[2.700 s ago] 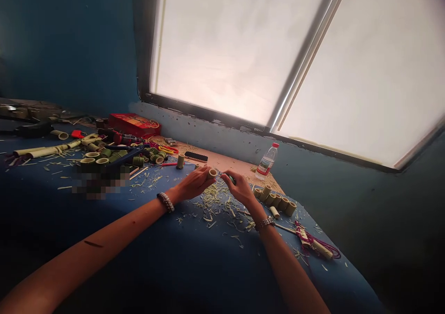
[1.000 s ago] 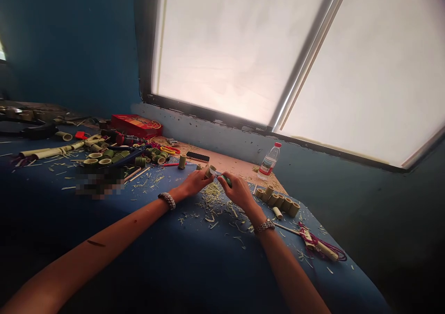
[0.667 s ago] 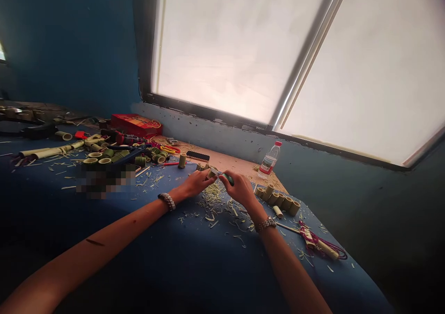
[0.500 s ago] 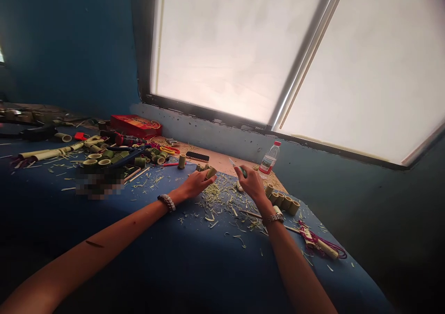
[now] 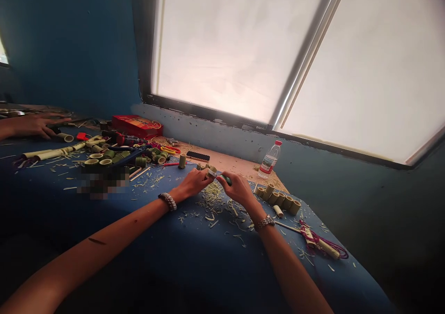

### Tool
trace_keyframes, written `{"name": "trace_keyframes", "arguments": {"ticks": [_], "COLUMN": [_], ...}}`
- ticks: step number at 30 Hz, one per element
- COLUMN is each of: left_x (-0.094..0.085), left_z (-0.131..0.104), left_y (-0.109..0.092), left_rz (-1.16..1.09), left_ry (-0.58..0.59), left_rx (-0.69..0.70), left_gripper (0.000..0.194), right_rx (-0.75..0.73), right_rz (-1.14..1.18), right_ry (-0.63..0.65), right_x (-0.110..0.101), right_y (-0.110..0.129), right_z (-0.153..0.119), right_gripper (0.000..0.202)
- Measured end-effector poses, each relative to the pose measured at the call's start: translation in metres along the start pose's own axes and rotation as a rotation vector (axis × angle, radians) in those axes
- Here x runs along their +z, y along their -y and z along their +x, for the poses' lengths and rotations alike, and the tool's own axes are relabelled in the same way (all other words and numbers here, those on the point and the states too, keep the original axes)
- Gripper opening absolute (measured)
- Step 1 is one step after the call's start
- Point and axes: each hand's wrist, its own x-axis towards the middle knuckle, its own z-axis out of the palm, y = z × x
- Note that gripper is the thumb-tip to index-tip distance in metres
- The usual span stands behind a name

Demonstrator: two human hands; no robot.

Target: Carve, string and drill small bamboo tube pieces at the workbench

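My left hand (image 5: 195, 183) is closed around a short bamboo tube (image 5: 211, 170), its open end facing up and to the right. In my right hand (image 5: 237, 187) is a knife with a green handle (image 5: 225, 179); its blade lies at the rim of the tube. A heap of pale shavings (image 5: 212, 191) lies on the blue table (image 5: 194, 258) below both hands. Past my left hand a single bamboo piece (image 5: 182, 161) stands upright, near a black phone (image 5: 198, 156).
Several cut tubes (image 5: 281, 199) stand at the right, before a bottle (image 5: 270, 160). Purple cord (image 5: 321, 242) lies nearer. On the left are bamboo pieces (image 5: 98, 160), tools and a red box (image 5: 137, 126). Another person's hand (image 5: 38, 125) reaches in at far left.
My right hand has moved left, bringing the knife blade to the tube in my left hand. The other person's hand has come into view at the far left.
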Motion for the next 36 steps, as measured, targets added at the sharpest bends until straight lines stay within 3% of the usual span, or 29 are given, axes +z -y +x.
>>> {"name": "trace_keyframes", "arguments": {"ticks": [6,12,15,18,21,25,31,36], "left_x": [-0.001,-0.003,-0.002,0.0,0.003,0.004,-0.006,-0.008], "left_z": [0.005,-0.003,-0.003,-0.001,0.0,0.001,0.0,-0.001], "left_y": [-0.003,-0.002,-0.001,-0.001,-0.001,0.0,-0.003,-0.007], "left_rz": [0.027,0.045,0.067,0.077,0.082,0.098,-0.083,-0.276], "left_ry": [0.012,-0.01,-0.011,0.017,0.036,0.001,-0.179,-0.123], "left_rx": [-0.034,-0.001,-0.024,0.039,0.115,0.128,0.086,0.184], "left_gripper": [0.037,0.04,0.042,0.04,0.035,0.036,0.042,0.038], "right_rx": [0.078,0.356,0.303,0.156,0.106,0.216,0.302,0.289], "right_rz": [-0.046,-0.039,0.124,0.413,0.655,0.828,1.104,1.114], "right_ry": [-0.03,-0.2,-0.218,-0.169,-0.078,0.072,0.121,0.22], "right_x": [-0.003,-0.02,-0.018,-0.005,0.008,0.011,0.002,0.003], "right_y": [0.0,-0.047,-0.05,-0.029,-0.009,-0.004,-0.002,0.005], "right_z": [0.005,0.009,0.008,0.012,0.017,0.017,0.008,0.006], "right_gripper": [0.038,0.046,0.054,0.059,0.059,0.056,0.05,0.053]}}
